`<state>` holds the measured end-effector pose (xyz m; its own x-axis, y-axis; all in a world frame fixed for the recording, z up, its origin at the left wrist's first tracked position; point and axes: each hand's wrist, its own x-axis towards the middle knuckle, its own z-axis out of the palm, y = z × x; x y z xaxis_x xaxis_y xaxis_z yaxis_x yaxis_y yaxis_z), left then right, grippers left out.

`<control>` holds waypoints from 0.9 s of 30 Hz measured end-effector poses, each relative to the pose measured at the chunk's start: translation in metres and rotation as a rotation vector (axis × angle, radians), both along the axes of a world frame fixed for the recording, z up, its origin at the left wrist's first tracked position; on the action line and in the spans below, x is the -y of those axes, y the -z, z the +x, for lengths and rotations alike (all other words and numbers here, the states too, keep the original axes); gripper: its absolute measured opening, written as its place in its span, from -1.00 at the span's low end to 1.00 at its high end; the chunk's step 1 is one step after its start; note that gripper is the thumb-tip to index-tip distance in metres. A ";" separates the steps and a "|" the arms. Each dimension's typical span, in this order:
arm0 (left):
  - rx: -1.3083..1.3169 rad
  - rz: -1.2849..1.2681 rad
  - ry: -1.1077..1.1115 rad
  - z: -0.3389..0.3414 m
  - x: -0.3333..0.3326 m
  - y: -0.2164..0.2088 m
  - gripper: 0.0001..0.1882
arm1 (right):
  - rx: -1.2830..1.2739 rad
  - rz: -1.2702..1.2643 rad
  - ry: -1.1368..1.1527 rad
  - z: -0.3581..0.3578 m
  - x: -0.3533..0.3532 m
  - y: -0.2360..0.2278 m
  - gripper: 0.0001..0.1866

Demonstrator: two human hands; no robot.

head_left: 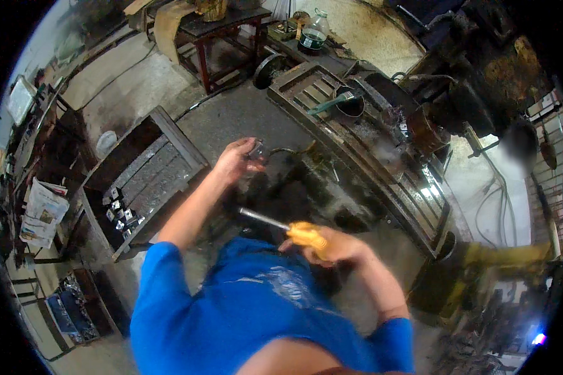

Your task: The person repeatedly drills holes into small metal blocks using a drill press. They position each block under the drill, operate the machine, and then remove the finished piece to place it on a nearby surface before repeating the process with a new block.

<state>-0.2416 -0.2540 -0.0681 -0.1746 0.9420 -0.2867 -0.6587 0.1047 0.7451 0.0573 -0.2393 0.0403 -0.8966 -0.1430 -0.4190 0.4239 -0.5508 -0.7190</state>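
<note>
My left hand [236, 160] is out in front of me, its fingers closed on a small dark shiny piece [259, 154] that looks like metal; its exact shape is blurred. Lower and to the right, my right hand [334, 247] grips a yellow-handled tool [306, 235]. A long thin metal shaft runs from that handle toward the left, its tip below my left hand and apart from the piece. Whether the tool is a screwdriver or an air gun I cannot tell.
A wooden tray [162, 150] on the left holds several small metal parts [120, 211] in its near corner. On the right stands a long grimy machine bed [356, 156] with a green-handled pan [349, 103] on it. A dark table [225, 25] and a plastic jug [314, 31] are farther back.
</note>
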 end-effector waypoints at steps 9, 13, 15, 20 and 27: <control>-0.624 0.046 -0.134 -0.001 0.005 0.000 -0.58 | -0.099 1.463 0.138 -0.007 -0.014 0.001 -0.56; -1.247 0.168 -0.262 0.002 0.000 0.009 -0.54 | 0.202 1.494 0.126 -0.017 -0.020 0.020 -0.72; -1.332 0.163 -0.163 0.009 0.003 0.001 -0.49 | 0.259 1.458 0.132 -0.027 -0.021 0.025 -0.71; -1.650 0.140 0.011 0.007 0.007 -0.007 -0.48 | 0.306 1.317 0.138 -0.040 -0.023 0.031 -0.68; -0.092 -0.039 -0.099 0.004 0.006 0.016 -0.64 | 0.386 1.090 0.235 -0.026 -0.021 0.032 -0.66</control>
<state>-0.2371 -0.2601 -0.0838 -0.2938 0.9070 -0.3017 -0.5965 0.0727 0.7993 0.0318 -0.2184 0.0081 -0.6401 0.6101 -0.4670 0.6864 0.1809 -0.7044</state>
